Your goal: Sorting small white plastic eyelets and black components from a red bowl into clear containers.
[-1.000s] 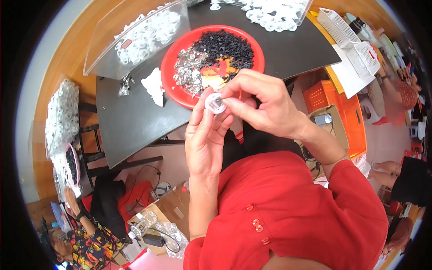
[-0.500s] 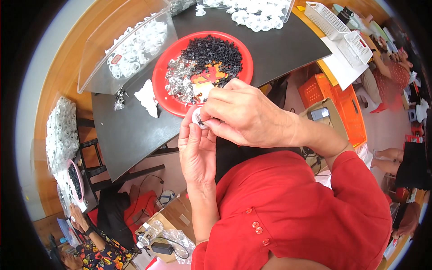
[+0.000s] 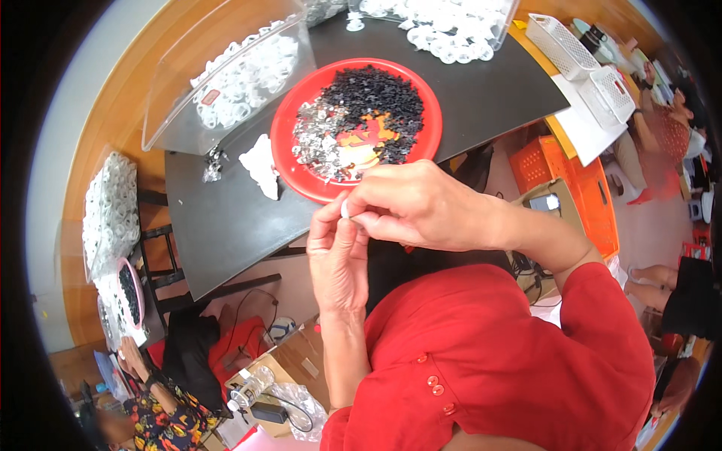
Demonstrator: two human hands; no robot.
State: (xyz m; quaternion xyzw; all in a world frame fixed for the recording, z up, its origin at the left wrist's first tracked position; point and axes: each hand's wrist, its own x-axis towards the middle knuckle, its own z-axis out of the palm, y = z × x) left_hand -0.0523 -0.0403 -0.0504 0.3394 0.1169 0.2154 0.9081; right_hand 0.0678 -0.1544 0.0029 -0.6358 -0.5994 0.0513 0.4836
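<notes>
Ring, white, pinched between left hand and right hand.

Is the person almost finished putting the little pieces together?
Not nearly. Clear bins already hold many white rings. Both hands, left hand and right hand, pinch one small white piece. The red plate is heaped with black bits and silver bits.

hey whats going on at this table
A person in a red top pinches a small white part between the left hand and right hand, just in front of a red plate of small black and silvery pieces. Clear bins of white parts sit on the dark table beyond.
</notes>
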